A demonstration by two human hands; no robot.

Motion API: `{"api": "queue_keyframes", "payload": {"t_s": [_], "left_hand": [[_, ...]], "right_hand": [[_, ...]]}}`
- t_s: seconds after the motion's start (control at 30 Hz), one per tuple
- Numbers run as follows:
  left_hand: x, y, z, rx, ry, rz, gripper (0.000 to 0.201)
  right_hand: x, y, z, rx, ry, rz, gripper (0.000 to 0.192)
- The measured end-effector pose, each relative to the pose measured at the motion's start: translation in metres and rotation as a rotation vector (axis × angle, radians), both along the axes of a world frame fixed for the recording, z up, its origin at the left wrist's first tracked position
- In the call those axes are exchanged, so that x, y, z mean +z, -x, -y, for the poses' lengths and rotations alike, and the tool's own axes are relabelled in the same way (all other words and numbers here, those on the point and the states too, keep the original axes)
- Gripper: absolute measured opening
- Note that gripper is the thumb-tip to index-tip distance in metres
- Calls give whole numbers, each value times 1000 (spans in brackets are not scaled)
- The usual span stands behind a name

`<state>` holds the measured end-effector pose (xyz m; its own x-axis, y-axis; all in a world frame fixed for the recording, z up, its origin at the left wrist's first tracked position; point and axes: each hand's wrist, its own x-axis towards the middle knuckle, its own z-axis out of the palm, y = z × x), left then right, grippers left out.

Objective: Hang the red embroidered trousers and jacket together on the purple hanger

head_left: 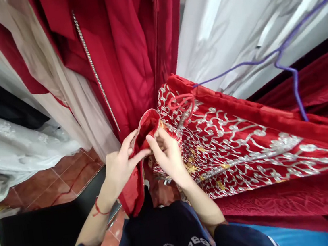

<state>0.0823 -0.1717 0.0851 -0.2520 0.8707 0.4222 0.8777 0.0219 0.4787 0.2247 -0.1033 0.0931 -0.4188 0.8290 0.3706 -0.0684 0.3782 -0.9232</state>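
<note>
My left hand (pixel 120 163) pinches the edge of a red garment (pixel 131 194), its thumb reaching in toward the opening. On the other side of that opening, my right hand (pixel 168 155) grips the rim between thumb and bent fingers. The cloth stands in a loop between both hands, with a dark red inside showing. What lies right under my fingertips is hidden. Just right of my right hand spreads a red skirt-like piece (pixel 239 141) with silver and gold embroidery and a red cord bow (pixel 184 106). Whether it joins the held cloth, I cannot tell.
A purple wire hanger (pixel 293 68) hooks into the embroidered piece's top edge. Plain red garments (pixel 128 42) hang ahead, with white garments (pixel 210 14) to their right and white lace (pixel 10 136) at left. A black seat (pixel 42 237) stands lower left on the tiled floor (pixel 41 187).
</note>
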Motion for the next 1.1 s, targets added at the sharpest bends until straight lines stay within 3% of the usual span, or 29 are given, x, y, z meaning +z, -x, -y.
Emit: {"api": "queue_keyframes", "payload": {"t_s": [0.07, 0.1, 0.2, 0.23, 0.3, 0.4, 0.5, 0.57, 0.67, 0.87, 1.0, 1.1], "left_hand": [[-1, 18, -6, -34, 34, 30, 73], [-2, 26, -10, -43, 41, 15, 70], [0, 48, -30, -38, -6, -81, 32], [1, 54, -38, -30, -35, -96, 32], [4, 64, -55, -16, -90, -85, 37], [15, 79, -80, 7, -138, -47, 41], [30, 93, -105, 28, -141, -55, 42], [38, 102, -123, 44, -138, -74, 42], [46, 112, -150, 59, -135, -125, 41], [43, 122, -197, 23, -103, -169, 36], [37, 113, -210, -16, -93, -166, 37], [45, 94, -208, -165, -77, -140, 34]], "right_hand": [[9, 12, -17, 97, 36, -60, 26], [13, 17, -25, 143, 31, -59, 26], [31, 32, -44, 189, -148, 95, 26], [38, 36, -50, 163, -252, 173, 26], [54, 40, -64, 3, -495, 314, 29], [78, 37, -92, -450, -809, 520, 31], [90, 27, -120, -823, -855, 769, 31], [90, 22, -129, -897, -786, 901, 35], [89, 16, -120, -826, -735, 957, 40], [105, 2, -67, -624, -711, 762, 46], [111, -2, -55, -539, -713, 684, 42], [110, 3, -61, -532, -739, 694, 34]]}}
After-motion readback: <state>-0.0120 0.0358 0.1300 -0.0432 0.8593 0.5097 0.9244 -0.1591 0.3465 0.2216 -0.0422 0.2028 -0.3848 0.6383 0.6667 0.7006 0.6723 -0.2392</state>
